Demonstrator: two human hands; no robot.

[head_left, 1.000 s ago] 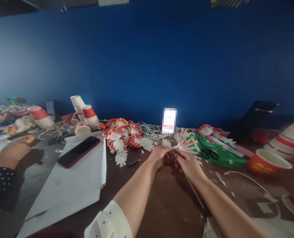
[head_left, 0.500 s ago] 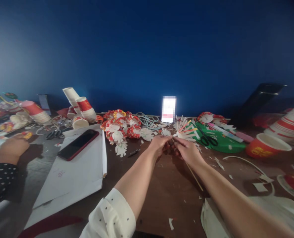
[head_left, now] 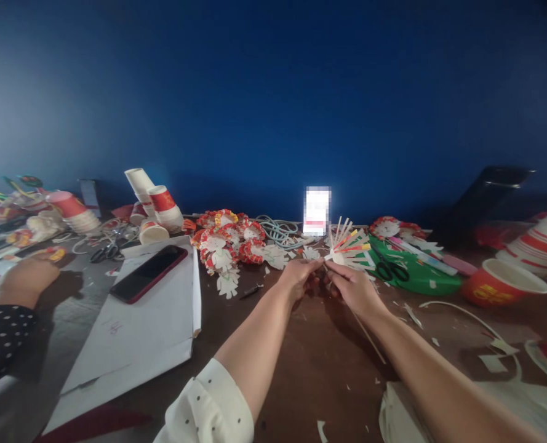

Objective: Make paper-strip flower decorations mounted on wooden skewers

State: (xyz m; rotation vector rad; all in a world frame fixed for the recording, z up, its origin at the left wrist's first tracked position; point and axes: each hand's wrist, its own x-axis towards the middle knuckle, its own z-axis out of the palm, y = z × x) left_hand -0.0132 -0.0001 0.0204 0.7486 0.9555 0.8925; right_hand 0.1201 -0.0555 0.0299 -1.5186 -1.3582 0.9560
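Just beyond my fingertips spreads a fan of narrow paper strips, white with some red and yellow, much like a cut-up paper cup. My left hand pinches at its base with fingers closed. Beside it, almost touching, my right hand is closed at the same base. A thin stick slants from beneath my right hand toward the near right. The exact grip of the fingertips is hidden. Black-handled scissors rest just to the right of the strips.
Red-and-white cut paper pieces pile up behind my left hand. A phone lies on a white board. Paper cups stand at the back left, and a red cup sits at right. A co-worker's hand works at far left.
The whole scene sits slightly lower and further right as the view shifts. Both hands keep their hold, and the strips look a little more fanned and turned.
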